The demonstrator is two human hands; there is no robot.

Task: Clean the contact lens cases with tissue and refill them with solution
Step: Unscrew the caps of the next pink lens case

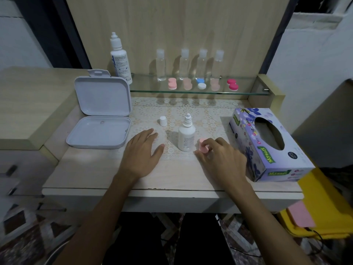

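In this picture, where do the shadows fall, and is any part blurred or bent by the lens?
Head view: the small solution bottle casts its shadow to its left on the lace mat; the clear bottles shadow the wooden back panel; the straight edges bow outward near the frame borders; the floor at the bottom looks soft.

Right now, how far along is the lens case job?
Done, apparently: five capped cases sit on the glass shelf, though their contents can't be seen. In hand: the right hand pinches a pink lens case on the table; the left hand rests flat. The small solution bottle stands uncapped, its cap aside. Left: finish this case. No tissue is out of the tissue box.
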